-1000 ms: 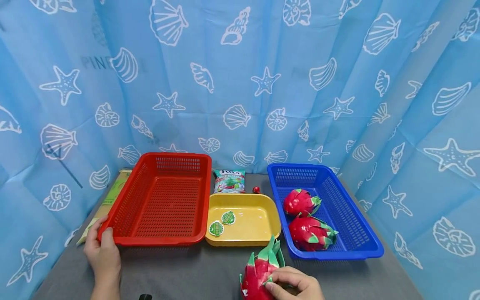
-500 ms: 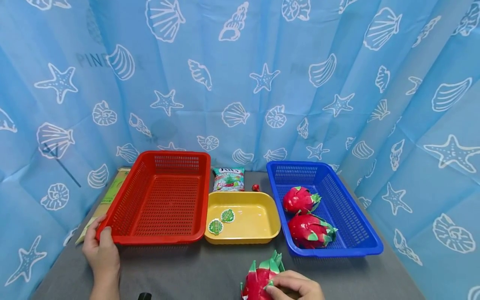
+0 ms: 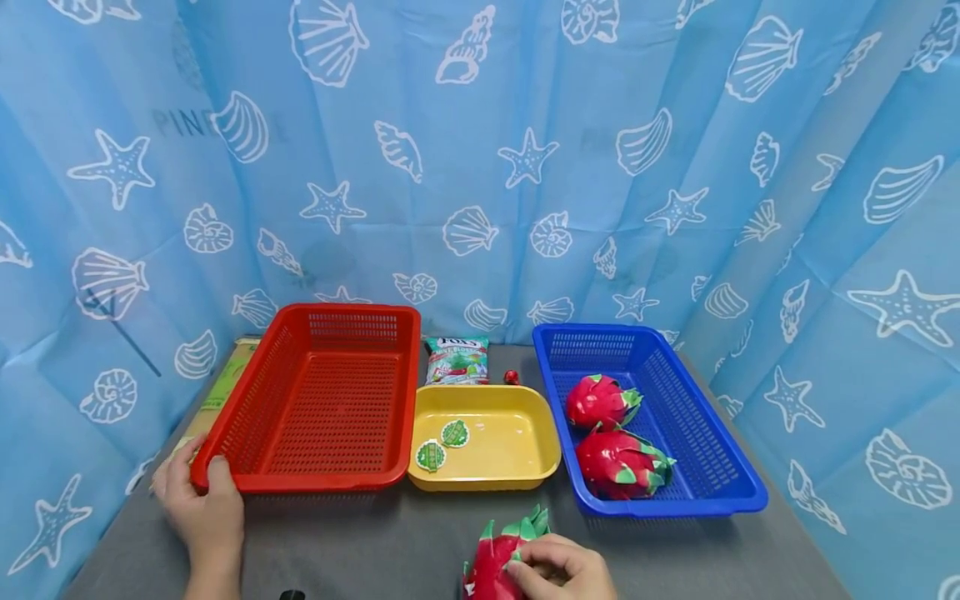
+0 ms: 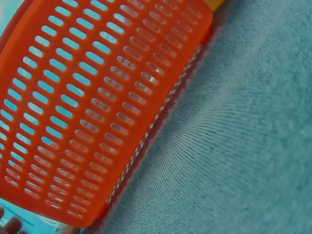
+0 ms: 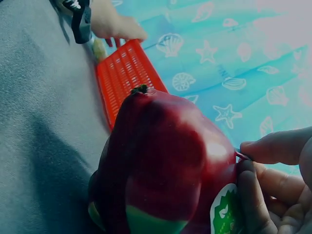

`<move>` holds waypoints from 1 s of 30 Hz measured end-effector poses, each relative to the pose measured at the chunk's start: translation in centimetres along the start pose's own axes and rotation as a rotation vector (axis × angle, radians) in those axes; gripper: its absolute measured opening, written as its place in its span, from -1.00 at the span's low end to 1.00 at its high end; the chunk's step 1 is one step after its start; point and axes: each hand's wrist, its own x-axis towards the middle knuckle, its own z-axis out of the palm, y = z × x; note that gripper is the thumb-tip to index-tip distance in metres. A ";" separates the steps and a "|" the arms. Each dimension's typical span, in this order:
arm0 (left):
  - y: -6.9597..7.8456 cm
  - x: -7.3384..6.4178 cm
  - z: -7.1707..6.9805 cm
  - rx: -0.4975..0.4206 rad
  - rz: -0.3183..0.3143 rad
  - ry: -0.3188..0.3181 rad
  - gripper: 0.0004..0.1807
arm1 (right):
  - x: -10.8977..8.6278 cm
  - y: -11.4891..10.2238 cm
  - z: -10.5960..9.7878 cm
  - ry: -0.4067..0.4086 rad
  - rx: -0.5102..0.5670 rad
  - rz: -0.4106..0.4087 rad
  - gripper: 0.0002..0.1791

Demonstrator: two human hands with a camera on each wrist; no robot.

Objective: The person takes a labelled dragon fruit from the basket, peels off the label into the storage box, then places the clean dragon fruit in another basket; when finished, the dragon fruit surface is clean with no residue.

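My right hand pinches a small scale on a red dragon fruit with green leaf tips, low in front of the yellow tray. In the right wrist view, a green-and-white round sticker shows on the fruit beside my fingers. My left hand holds the near left corner of a red perforated basket, thumb at the front rim and fingers along the outer side. The left wrist view shows mostly the basket's slotted wall, with only fingertips at the bottom left.
Two dragon fruits lie in a blue basket on the right. Two green stickers lie in the yellow tray. Behind it are a candy bag and a small red wrapped item. A blue shell-print curtain backs the table.
My right hand and the dragon fruit have moved left and lower. The fruit's leafy top has tipped down. My left hand's fingers have shifted slightly left at the basket corner.
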 end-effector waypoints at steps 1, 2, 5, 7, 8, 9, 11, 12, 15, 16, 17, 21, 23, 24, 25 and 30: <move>0.1 0.0 -0.1 0.017 0.056 0.027 -0.51 | 0.1 -0.1 0.1 0.002 -0.001 0.008 -0.81; 0.2 0.0 -0.2 0.032 0.129 0.056 -0.51 | 0.2 -0.2 0.2 0.003 0.000 0.016 -0.81; 0.9 -0.1 -0.6 0.051 0.337 0.130 -0.54 | 0.6 -0.5 0.4 -0.009 0.011 0.028 -0.80; 2.0 -0.5 -0.7 0.055 0.475 0.158 -0.56 | 0.9 -0.7 0.5 -0.025 -0.002 0.006 -0.80; 2.7 -0.8 -0.6 0.042 0.539 0.170 -0.58 | 1.1 -0.8 0.6 -0.035 -0.014 -0.013 -0.80; 3.5 -1.3 -0.5 0.023 0.591 0.169 -0.60 | 1.2 -0.9 0.7 -0.046 -0.027 -0.030 -0.81; 5.2 -2.5 0.0 -0.034 0.715 0.159 -0.63 | 1.5 -1.1 0.8 -0.064 -0.055 -0.066 -0.82; 6.0 -3.2 0.3 -0.077 0.780 0.139 -0.64 | 1.7 -1.2 0.9 -0.075 -0.066 -0.075 -0.83; 8.2 -5.8 1.3 -0.262 0.955 -0.008 -0.71 | 2.0 -1.6 1.0 -0.102 -0.084 -0.085 -0.85; 8.7 -6.7 1.6 -0.330 0.996 -0.090 -0.75 | 2.1 -1.7 1.0 -0.108 -0.088 -0.087 -0.86; 8.9 -7.6 1.8 -0.381 1.017 -0.196 -0.79 | 2.2 -1.7 1.0 -0.113 -0.092 -0.085 -0.86; 8.5 -11.2 2.4 -0.467 0.949 -0.762 -0.57 | 2.4 -2.0 1.0 -0.132 -0.097 -0.089 -0.86; 7.9 -12.8 2.6 -0.349 0.805 -1.073 -0.39 | 2.4 -2.0 0.9 -0.142 -0.088 -0.087 -0.85; 7.7 -13.4 2.7 -0.289 0.723 -1.220 -0.32 | 2.5 -1.9 0.9 -0.150 -0.077 -0.088 -0.85; 7.5 -14.0 2.8 -0.202 0.633 -1.347 -0.25 | 2.5 -1.9 0.8 -0.157 -0.065 -0.089 -0.85; 6.1 -15.4 4.1 -0.051 0.395 -1.714 -0.17 | 2.4 -1.7 0.5 -0.190 0.004 -0.089 -0.79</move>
